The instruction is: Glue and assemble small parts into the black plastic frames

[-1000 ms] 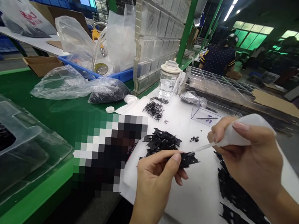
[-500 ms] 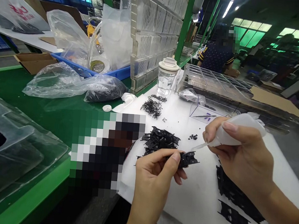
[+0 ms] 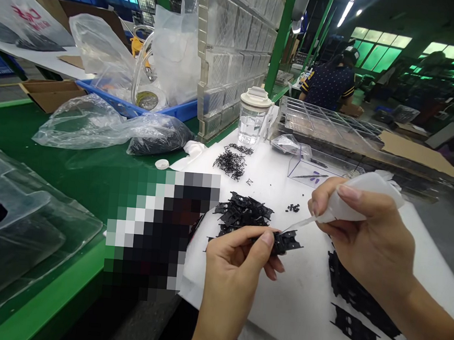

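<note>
Left hand (image 3: pixel 236 257): the thumb and index finger are pinching the left end of a flat black part (image 3: pixel 290 242), leaving no gap between themselves and it; the remaining fingers are curling underneath, two tips showing below. The part is being held above the white worktop (image 3: pixel 295 306), inward from its near-left corner, with its free end pointing right.

Right hand (image 3: pixel 370 241): the fingers are wrapping around a whitish squeeze bottle (image 3: pixel 378 195), the thumb lying along its upper side and the index finger bending round near its neck. The bottle is tilting down to the left, and its slender nozzle (image 3: pixel 301 224) is pointing at the upper face of the part; whether the tip is touching cannot be told.

Surroundings: a heap of black plates (image 3: pixel 243 209) is lying along the worktop's left edge, just behind the left hand. Tiny black pieces (image 3: pixel 293 208) are lying to the right of the heap. Toward the far edge, a pile of thin black pieces (image 3: pixel 231 162) is resting before a lidded jar (image 3: pixel 250 122). A single black plate (image 3: pixel 356 329) is lying toward the near edge, below the right forearm.
</note>
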A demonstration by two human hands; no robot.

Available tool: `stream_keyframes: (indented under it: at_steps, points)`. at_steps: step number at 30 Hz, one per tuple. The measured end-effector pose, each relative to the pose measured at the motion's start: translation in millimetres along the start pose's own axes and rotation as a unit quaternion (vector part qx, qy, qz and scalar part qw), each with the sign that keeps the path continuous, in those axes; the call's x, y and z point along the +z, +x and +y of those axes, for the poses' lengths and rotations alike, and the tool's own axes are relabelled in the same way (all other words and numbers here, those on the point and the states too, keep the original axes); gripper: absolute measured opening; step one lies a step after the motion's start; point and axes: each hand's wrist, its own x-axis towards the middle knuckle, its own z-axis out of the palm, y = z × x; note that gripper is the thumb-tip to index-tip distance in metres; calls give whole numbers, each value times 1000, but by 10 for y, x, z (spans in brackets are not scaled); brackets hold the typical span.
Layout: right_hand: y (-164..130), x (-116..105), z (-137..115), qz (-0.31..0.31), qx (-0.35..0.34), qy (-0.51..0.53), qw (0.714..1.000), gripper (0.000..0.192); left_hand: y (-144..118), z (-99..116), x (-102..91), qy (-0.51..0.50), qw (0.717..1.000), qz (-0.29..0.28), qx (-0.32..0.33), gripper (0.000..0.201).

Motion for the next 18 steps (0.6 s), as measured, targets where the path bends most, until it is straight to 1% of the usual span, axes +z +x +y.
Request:
stream_keyframes:
  at_steps: [12, 18]
  points:
    - [10, 19, -27, 2, 7, 4, 1000, 33, -4, 2, 9, 2, 1000, 2, -1, 17]
    - [3, 12, -29, 3, 12, 22, 1000, 34, -10, -1, 1, -6, 1000, 2, -2, 16]
